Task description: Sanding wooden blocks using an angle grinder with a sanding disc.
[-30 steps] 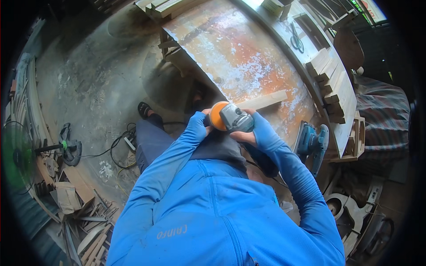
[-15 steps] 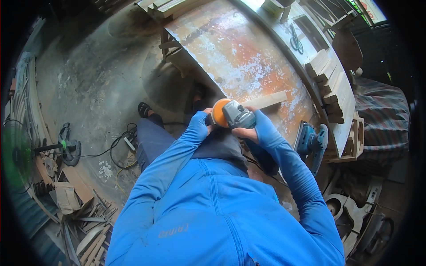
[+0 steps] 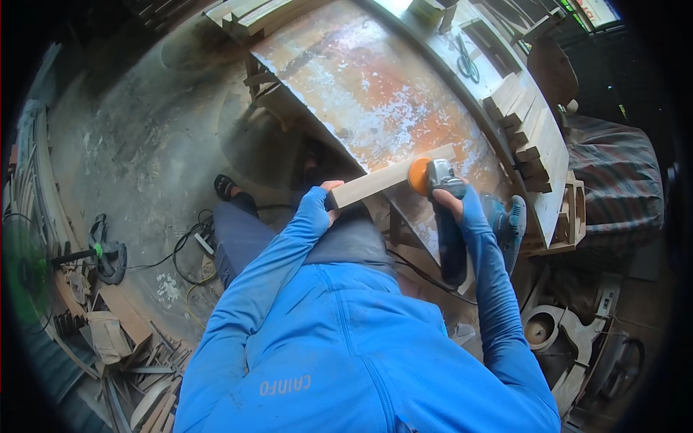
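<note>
My left hand [image 3: 323,204] is closed round the near end of a pale wooden bar [image 3: 375,185]. The bar slants away to the right, its far part over the worktable [image 3: 339,79]. In my right hand [image 3: 462,204] is an angle grinder [image 3: 452,249], gripped near its head, the dark body hanging back toward me. Its orange disc [image 3: 419,176] stands on edge at the bar's far part and seems to touch it; any gap is too small to tell.
A blue power sander [image 3: 511,225] lies right of my right forearm. Several timber pieces [image 3: 523,123] and scissors [image 3: 468,63] rest on the board at the right. Cables [image 3: 189,249] cross the floor at left, near a fan [image 3: 29,252] and scrap wood [image 3: 148,390].
The grinder has moved right and away from me, from the bar's near end to its far part. More of the bar shows. My left hand has shifted slightly left.
</note>
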`<state>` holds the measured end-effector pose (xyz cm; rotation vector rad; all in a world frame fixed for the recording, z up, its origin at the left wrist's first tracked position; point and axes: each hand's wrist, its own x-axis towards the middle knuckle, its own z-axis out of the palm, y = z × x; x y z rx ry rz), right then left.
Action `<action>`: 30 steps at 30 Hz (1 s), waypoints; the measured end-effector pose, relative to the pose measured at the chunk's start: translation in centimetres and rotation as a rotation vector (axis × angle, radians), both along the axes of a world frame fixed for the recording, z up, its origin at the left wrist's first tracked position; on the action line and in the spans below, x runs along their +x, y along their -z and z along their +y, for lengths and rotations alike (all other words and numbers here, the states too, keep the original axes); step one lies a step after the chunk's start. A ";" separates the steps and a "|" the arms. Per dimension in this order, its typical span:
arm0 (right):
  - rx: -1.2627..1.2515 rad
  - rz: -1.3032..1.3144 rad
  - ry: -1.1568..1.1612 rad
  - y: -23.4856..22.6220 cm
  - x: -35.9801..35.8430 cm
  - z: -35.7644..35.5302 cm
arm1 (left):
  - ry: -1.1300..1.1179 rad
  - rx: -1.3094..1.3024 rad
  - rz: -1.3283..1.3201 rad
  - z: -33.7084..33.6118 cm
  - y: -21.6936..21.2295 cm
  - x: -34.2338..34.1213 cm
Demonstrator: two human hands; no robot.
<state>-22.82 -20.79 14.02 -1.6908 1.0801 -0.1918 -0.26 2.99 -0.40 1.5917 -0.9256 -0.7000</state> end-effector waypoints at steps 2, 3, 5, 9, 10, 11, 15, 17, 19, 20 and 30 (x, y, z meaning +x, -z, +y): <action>0.020 -0.040 0.025 0.3 -0.1 1.3 | 0.035 0.011 0.003 -0.5 0.7 -0.5; -0.017 -0.029 -0.049 1.9 -0.3 1.7 | 0.069 0.003 0.001 -0.8 0.6 -0.6; -0.018 0.101 -0.163 -1.9 3.6 6.0 | 0.001 0.051 -0.110 -0.1 0.6 -0.5; -0.008 0.132 -0.288 -3.2 5.3 8.1 | 0.003 0.035 0.005 0.9 2.1 -0.2; 0.000 0.133 -0.251 -3.1 4.8 7.6 | 0.016 0.030 0.001 1.0 2.3 -0.2; 0.007 0.133 -0.216 -2.8 4.4 6.7 | 0.026 0.025 -0.002 0.9 2.7 -0.1; -0.067 0.111 -0.043 -1.1 0.4 0.5 | 0.059 0.035 0.001 0.3 0.4 0.8; 0.073 0.036 0.048 -3.7 0.2 -1.8 | 0.044 0.004 0.032 0.6 1.8 0.9; -0.022 0.026 0.126 -1.8 -2.8 -5.6 | 0.056 -0.035 0.063 0.2 1.7 0.8; -0.019 0.024 0.163 -1.5 -3.4 -6.9 | 0.059 -0.013 0.049 0.1 0.8 0.8; -0.049 0.138 -0.263 -2.9 2.9 4.4 | -0.012 -0.006 0.017 1.3 2.3 0.8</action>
